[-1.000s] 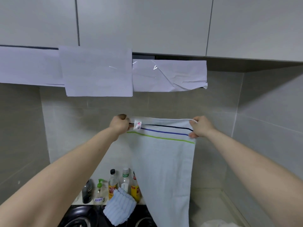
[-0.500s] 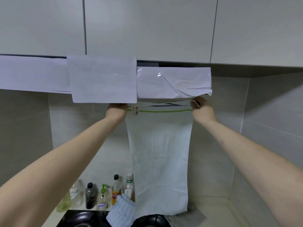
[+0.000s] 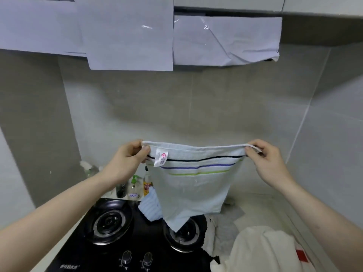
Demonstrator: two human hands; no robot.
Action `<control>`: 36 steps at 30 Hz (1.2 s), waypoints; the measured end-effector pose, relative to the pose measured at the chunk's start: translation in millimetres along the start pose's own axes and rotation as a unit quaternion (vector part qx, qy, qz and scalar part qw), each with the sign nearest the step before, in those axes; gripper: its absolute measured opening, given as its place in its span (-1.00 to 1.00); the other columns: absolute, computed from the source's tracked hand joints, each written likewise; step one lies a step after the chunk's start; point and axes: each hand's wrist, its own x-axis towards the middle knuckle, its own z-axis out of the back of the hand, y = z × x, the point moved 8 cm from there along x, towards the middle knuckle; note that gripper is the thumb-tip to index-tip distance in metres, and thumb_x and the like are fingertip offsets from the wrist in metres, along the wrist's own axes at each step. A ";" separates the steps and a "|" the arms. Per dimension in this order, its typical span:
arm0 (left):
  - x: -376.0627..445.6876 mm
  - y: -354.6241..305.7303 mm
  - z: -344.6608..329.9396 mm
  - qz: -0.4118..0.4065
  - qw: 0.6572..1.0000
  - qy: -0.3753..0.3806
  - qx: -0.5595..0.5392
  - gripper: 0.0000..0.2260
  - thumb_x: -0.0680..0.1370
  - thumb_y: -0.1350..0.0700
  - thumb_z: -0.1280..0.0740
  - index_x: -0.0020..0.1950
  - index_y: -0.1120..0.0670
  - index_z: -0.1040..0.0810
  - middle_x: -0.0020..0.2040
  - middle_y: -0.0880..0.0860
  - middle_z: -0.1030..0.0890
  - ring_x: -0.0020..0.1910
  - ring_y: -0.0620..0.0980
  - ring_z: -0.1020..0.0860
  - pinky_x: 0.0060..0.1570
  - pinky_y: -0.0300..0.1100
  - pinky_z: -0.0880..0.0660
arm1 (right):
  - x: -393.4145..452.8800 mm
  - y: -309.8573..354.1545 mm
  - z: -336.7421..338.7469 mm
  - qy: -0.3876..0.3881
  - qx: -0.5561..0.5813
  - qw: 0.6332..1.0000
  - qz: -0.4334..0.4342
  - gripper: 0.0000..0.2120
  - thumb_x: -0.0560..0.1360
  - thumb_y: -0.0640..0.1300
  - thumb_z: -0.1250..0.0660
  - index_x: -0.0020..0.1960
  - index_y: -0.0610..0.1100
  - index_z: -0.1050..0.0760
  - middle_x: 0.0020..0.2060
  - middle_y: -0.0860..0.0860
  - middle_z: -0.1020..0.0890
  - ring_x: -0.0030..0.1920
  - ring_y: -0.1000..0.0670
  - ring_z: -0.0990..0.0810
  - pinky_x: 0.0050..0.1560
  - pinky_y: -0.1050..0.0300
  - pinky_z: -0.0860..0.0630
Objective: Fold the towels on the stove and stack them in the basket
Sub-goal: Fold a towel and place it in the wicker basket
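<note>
A pale blue towel point(image 3: 194, 189) with black, blue and green stripes and a white label hangs in the air over the black gas stove point(image 3: 110, 230). My left hand point(image 3: 129, 160) pinches its top left corner and my right hand point(image 3: 269, 160) pinches its top right corner, so the top edge is stretched level. Its lower end hangs doubled, with one corner dangling above the right burner point(image 3: 184, 236). A folded light blue ribbed towel point(image 3: 151, 209) lies at the back of the stove. More white and cream cloth point(image 3: 261, 250) is piled at the lower right. I see no basket.
Several bottles point(image 3: 135, 185) stand against the grey tiled wall behind the stove. White paper sheets point(image 3: 129, 34) hang from the hood overhead. The counter to the right of the stove holds a grey cloth point(image 3: 229, 218). Two knobs point(image 3: 135, 260) sit at the stove's front.
Both hands have come down from just under the hood to mid-height with the towel, and my view has tilted down onto the stove. The towel's lower part now hangs doubled.
</note>
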 end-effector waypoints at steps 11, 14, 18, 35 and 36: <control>-150.5 127.9 -51.7 0.123 0.971 0.206 -0.006 -0.74 0.69 -0.03 -0.25 -0.12 0.03 -0.61 -0.20 -0.08 -0.63 -0.23 0.02 -0.56 -0.08 -0.07 -0.48 | -203.5 -85.9 -38.8 0.134 0.012 0.979 -0.150 -0.68 0.61 -0.16 -0.35 -0.30 -0.21 -0.44 -0.39 -0.15 -0.40 -0.36 0.03 -0.32 -0.33 0.12 -0.18; -180.2 151.6 -64.9 0.162 0.951 0.262 -0.029 -0.65 0.63 -0.10 -0.30 -0.26 0.07 -0.40 -0.30 0.00 -0.38 -0.29 -0.01 -0.34 -0.18 -0.08 -0.35 | -240.1 -99.4 -45.6 0.153 0.027 0.966 -0.205 -0.73 0.61 -0.18 -0.35 -0.27 -0.17 -0.55 -0.38 -0.14 -0.51 -0.35 0.00 -0.42 -0.30 0.12 -0.23; -215.5 168.9 -87.6 0.214 0.892 0.398 -0.029 -0.73 0.70 0.04 -0.26 -0.07 0.21 -0.56 -0.21 0.05 -0.54 -0.22 -0.04 -0.46 -0.13 -0.16 -0.43 | -269.1 -105.0 -49.5 0.159 0.075 0.943 -0.281 -0.74 0.57 -0.03 -0.36 -0.22 -0.16 -0.60 -0.37 -0.22 -0.55 -0.33 -0.04 -0.54 -0.25 0.13 -0.34; -257.8 240.2 -130.0 0.344 0.858 0.380 -0.028 -0.70 0.67 -0.05 -0.26 -0.05 0.17 -0.54 -0.20 0.04 -0.61 -0.19 0.00 -0.59 -0.08 -0.06 -0.56 | -347.4 -165.9 -100.6 0.256 0.052 0.873 -0.412 -0.71 0.68 -0.02 -0.23 -0.06 -0.07 -0.68 -0.15 0.02 -0.76 -0.11 0.01 -0.72 -0.04 0.07 -0.56; -250.3 244.3 -127.1 0.340 0.871 0.355 -0.028 -0.68 0.66 -0.06 -0.25 0.00 0.22 -0.52 -0.19 0.07 -0.61 -0.18 0.03 -0.60 -0.08 -0.03 -0.58 | -343.0 -171.2 -98.3 0.237 0.039 0.879 -0.413 -0.72 0.68 0.00 -0.23 0.00 -0.05 -0.68 -0.11 0.05 -0.76 -0.07 0.04 -0.73 0.02 0.04 -0.58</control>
